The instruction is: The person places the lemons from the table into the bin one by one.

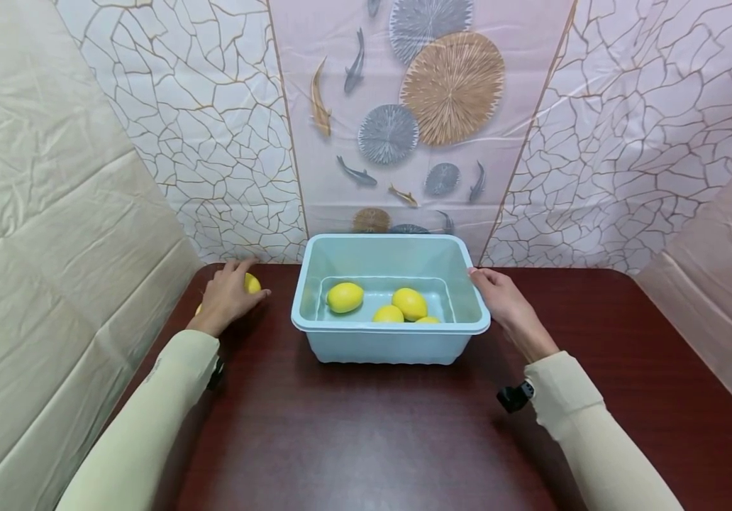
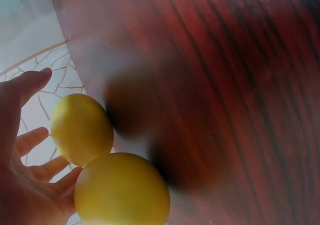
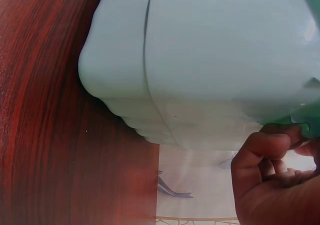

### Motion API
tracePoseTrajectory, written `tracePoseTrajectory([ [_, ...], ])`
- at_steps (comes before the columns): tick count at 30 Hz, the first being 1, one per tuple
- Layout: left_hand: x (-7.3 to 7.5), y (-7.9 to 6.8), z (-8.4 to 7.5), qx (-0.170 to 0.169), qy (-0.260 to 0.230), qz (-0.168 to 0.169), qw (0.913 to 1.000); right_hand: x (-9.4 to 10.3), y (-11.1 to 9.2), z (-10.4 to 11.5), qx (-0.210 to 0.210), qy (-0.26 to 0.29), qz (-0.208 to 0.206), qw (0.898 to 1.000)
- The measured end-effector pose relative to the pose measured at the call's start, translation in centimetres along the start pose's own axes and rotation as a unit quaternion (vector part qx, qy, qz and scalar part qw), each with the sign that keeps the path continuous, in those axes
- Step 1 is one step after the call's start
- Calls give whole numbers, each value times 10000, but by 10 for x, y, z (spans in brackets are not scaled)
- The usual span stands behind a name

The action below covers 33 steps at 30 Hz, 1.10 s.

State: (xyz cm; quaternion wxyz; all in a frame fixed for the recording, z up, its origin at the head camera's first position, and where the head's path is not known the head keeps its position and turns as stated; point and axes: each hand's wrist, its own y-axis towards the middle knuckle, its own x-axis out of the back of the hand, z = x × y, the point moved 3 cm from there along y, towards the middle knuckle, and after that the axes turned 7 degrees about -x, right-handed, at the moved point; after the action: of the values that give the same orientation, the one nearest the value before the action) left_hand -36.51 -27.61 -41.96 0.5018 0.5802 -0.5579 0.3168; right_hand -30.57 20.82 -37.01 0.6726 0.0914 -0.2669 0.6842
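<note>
At the table's far left, my left hand (image 1: 230, 294) reaches over two yellow lemons, its thumb held apart from the fingers. One lemon (image 2: 81, 130) lies between thumb and fingers, and a second lemon (image 2: 122, 190) sits nearer the palm, partly cut off by the left wrist view's edge. The fingers curve loosely beside them without closing round either. With thumb and fingers, my right hand (image 1: 503, 301) pinches the right rim of a pale blue plastic tub (image 1: 391, 348). Inside the tub lie several lemons, among them one lemon (image 1: 345, 297) on the left; the front wall partly hides others.
The dark red-brown wooden table (image 1: 353, 433) carries the tub near its back edge. A patterned cloth (image 1: 225, 135) hangs behind, and plain beige cloth (image 1: 53, 213) closes off the left side. A small black device (image 1: 515, 396) is worn at the right wrist.
</note>
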Motion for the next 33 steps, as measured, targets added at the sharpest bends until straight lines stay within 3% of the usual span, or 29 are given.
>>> tracePoseTrajectory([
  [10, -5, 4, 5, 252, 59, 329, 9991, 2, -3, -3, -36, -28, 45, 10000],
  [17, -9, 2, 13, 225, 84, 525, 9983, 0, 0, -2, 18, -62, 102, 9999],
  [26, -4, 0, 13, 185, 121, 807, 9965, 0, 1, -1, -5, -55, 87, 9999],
  [33, -5, 1, 12, 17, 172, 689, 9975, 1, 1, 0, 8, -82, 73, 9999],
])
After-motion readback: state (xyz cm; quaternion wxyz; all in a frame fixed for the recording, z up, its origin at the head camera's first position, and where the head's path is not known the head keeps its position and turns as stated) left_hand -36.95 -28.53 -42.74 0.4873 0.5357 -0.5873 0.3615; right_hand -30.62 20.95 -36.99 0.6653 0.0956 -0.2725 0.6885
